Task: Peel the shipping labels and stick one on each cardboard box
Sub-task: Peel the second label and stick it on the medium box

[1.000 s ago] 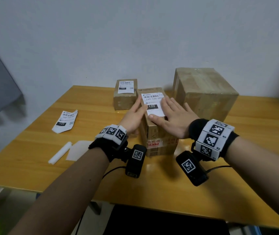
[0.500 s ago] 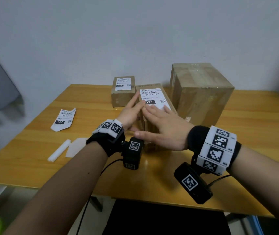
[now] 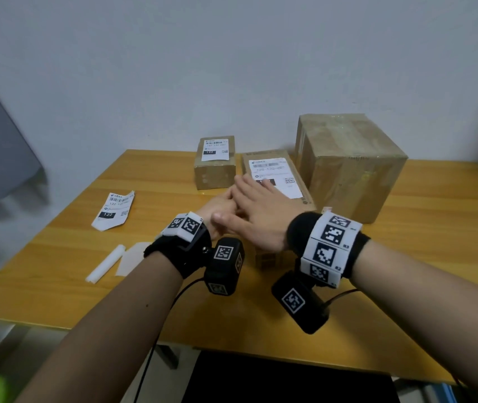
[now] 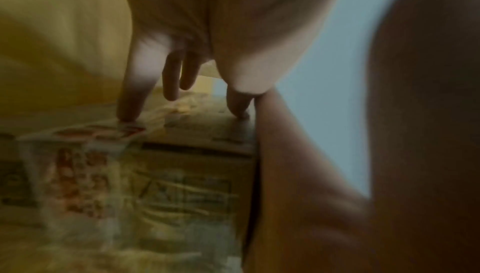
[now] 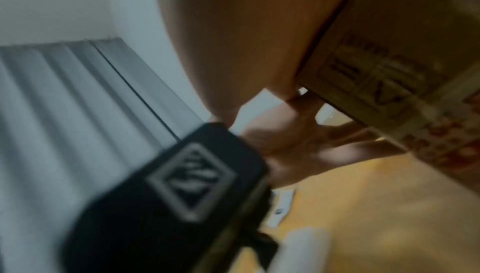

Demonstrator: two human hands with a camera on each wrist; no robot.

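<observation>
Behind the wooden table (image 3: 261, 324) stands a plain pale wall. Three cardboard boxes sit toward the far side: a small box (image 3: 215, 172) at left carrying a label, a middle box (image 3: 297, 181) just right of it, and a large box (image 3: 348, 167) at far right whose visible faces carry no label. A shipping label (image 3: 275, 173) lies flat on the middle box top. My right hand (image 3: 256, 219) is flat with straight fingers, over that box's near end. My left hand (image 3: 219, 206) is beneath it, fingers extended, fingertips (image 4: 127, 116) touching the box's left side. One loose label (image 3: 113, 209) lies on the table at left, well apart. Nearer lie a white roll (image 3: 104, 263) and a backing sheet (image 3: 131, 257).
</observation>
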